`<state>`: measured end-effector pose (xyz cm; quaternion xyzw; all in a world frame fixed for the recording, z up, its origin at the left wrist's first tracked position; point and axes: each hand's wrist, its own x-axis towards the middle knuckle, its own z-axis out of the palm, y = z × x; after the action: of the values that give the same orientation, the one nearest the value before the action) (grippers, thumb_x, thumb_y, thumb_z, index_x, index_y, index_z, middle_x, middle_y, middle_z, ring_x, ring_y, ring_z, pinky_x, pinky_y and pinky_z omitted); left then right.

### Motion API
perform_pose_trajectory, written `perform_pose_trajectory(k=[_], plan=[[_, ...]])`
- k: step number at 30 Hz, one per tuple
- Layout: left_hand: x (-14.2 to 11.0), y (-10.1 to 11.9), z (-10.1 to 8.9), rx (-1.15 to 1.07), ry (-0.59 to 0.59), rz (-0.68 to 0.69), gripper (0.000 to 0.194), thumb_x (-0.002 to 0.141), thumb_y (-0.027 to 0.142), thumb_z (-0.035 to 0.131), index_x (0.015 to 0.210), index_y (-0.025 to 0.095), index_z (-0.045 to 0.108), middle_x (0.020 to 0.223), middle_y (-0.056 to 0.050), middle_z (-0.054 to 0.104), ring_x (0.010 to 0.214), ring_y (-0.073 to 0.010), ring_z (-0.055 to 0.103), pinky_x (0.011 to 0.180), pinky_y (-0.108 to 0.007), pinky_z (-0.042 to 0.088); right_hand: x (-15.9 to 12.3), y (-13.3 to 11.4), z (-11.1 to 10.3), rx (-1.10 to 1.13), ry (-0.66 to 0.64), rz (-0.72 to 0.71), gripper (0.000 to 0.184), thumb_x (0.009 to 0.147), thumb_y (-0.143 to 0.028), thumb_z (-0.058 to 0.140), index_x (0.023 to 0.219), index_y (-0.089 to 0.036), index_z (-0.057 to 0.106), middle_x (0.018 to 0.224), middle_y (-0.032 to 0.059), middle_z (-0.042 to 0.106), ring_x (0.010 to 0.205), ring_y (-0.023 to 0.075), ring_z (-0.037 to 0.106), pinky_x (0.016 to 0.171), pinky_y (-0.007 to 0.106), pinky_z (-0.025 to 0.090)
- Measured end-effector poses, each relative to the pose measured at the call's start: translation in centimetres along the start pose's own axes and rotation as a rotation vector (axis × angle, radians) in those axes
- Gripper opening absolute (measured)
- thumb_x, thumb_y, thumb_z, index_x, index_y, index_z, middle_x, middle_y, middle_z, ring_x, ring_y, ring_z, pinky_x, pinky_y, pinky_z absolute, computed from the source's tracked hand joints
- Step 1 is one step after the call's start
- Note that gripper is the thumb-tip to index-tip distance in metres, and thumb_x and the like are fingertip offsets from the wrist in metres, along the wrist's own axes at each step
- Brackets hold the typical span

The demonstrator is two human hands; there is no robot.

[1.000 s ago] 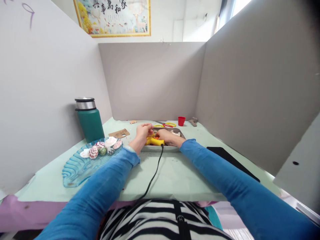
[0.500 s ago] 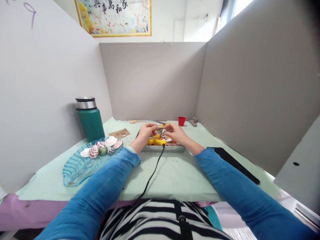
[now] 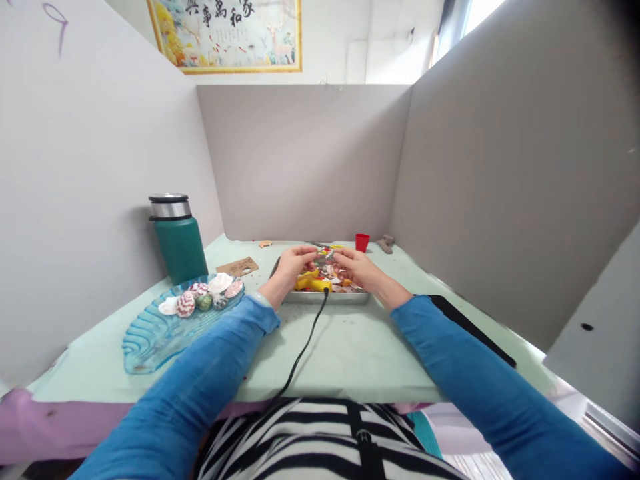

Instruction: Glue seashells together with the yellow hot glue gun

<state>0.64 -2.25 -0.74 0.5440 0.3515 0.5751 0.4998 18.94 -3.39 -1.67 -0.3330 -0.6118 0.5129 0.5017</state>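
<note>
Over the metal tray (image 3: 330,299), my left hand (image 3: 294,265) pinches something too small to make out. Facing it, my right hand (image 3: 356,267) holds a small whitish piece (image 3: 329,255) between thumb and fingers. The two hands are close together but apart. Beneath them, a yellow glue gun (image 3: 314,284) lies in the tray, its black cord (image 3: 306,357) running down towards my body. Small mixed pieces (image 3: 345,283), some white and orange, fill the tray around it. Behind the hands, yellow-handled scissors or pliers (image 3: 336,247) are mostly hidden.
At left, a blue glass dish (image 3: 160,340) carries several seashells, beside a green bottle (image 3: 180,247). A brown card (image 3: 239,267) lies behind the dish. A red cup (image 3: 362,242) and a grey lump (image 3: 385,244) stand at the back. A black flat panel (image 3: 470,327) lies right. Grey partitions enclose the table.
My right hand has lifted out of the tray and come to face my left hand, now with a whitish piece. My left hand has shifted slightly right. The glue gun stays in the tray.
</note>
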Motion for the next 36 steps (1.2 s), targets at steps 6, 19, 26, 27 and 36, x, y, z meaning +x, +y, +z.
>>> perform_pose_trajectory(k=[6,19,26,27,36], plan=[[0.0,-0.1,0.0,-0.010,-0.025,0.019,0.023,0.063,0.019,0.076,0.083,0.010,0.068,0.065,-0.003,0.066,0.047,-0.0074,0.054,0.050,-0.022,0.044,-0.2,-0.4,0.1,0.283,-0.081,0.116,0.016,0.088,-0.029,0.058,0.100,-0.018,0.054,0.076,-0.0002,0.060,0.052,0.0073,0.049,0.048,0.020,0.041],[-0.8,0.5,0.9,0.086,0.018,0.113,0.020,0.065,0.023,0.076,0.078,0.012,0.067,0.058,-0.001,0.062,0.046,-0.0084,0.052,0.049,-0.022,0.043,-0.3,-0.9,0.6,0.329,0.025,0.271,0.010,0.093,-0.027,0.051,0.089,-0.019,0.049,0.059,-0.0033,0.049,0.046,0.0077,0.041,0.048,0.021,0.043],[-0.8,0.1,1.5,0.196,0.016,0.202,0.012,0.067,0.021,0.072,0.075,0.014,0.067,0.058,0.001,0.061,0.045,-0.0082,0.052,0.048,-0.021,0.042,-0.3,-1.2,1.0,0.405,0.063,0.310,0.013,0.096,-0.023,0.042,0.086,-0.019,0.048,0.057,-0.0041,0.046,0.044,0.0074,0.040,0.047,0.019,0.040],[-0.9,0.2,1.6,0.196,0.016,0.203,0.011,0.067,0.021,0.073,0.075,0.014,0.068,0.060,0.000,0.062,0.045,-0.0080,0.052,0.049,-0.021,0.042,-0.3,-1.1,1.0,0.399,0.066,0.309,0.013,0.096,-0.023,0.043,0.086,-0.019,0.048,0.058,-0.0040,0.047,0.045,0.0075,0.040,0.047,0.019,0.039],[-0.6,-0.8,1.9,0.265,-0.022,0.256,0.008,0.068,0.021,0.072,0.075,0.017,0.070,0.067,-0.001,0.068,0.049,-0.0081,0.053,0.053,-0.021,0.043,0.2,-0.4,0.6,0.239,0.001,0.222,0.014,0.091,-0.032,0.054,0.087,-0.019,0.051,0.059,-0.0029,0.050,0.048,0.0092,0.045,0.050,0.022,0.044]])
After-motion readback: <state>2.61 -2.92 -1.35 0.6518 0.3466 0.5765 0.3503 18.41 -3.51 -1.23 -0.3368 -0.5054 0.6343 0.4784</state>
